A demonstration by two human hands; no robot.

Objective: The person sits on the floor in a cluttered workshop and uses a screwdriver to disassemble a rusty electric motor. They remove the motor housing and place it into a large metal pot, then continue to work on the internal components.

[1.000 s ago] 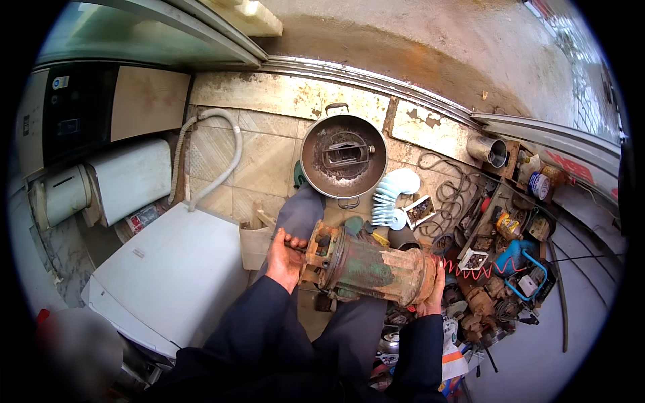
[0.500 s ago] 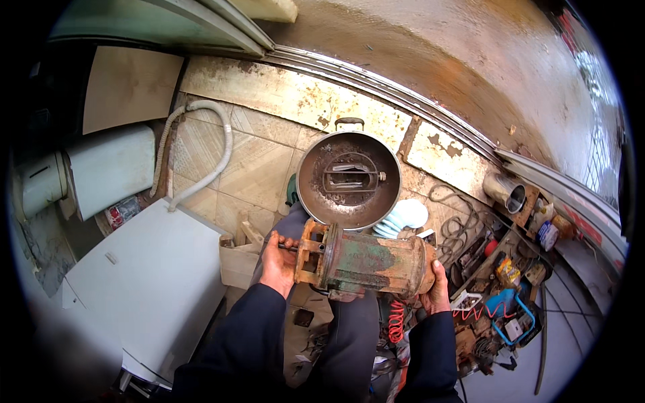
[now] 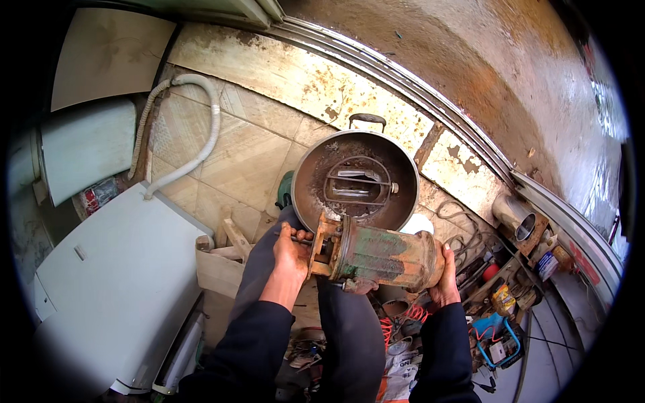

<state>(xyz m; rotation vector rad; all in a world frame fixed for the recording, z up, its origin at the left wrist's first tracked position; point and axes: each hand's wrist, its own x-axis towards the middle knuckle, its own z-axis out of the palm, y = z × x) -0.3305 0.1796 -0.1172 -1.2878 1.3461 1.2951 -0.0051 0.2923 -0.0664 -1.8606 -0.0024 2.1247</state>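
Observation:
I hold a rusty metal cylinder [image 3: 386,252] with peeling green paint, like a pump or motor body, horizontally across my legs. My left hand [image 3: 291,258] is closed round the open bracket at its left end. My right hand [image 3: 445,275] grips the rounded right end, thumb on top. Just beyond, a wide dark metal pan [image 3: 311,174] with loop handles holds a round frame with a bar across. The cylinder hides part of the pan's near rim in this view; whether they touch I cannot tell.
A white appliance panel [image 3: 114,282], a pale hose [image 3: 208,141] and a box of wood scraps [image 3: 222,275] lie left. Hoses, tools and a steel canister [image 3: 514,215] crowd the right. A rusty strip [image 3: 302,74] borders the door track at the back.
The view has turned and shifted. The cylinder, still in both my hands, has moved forward relative to the pan and now overlaps its near rim in the picture.

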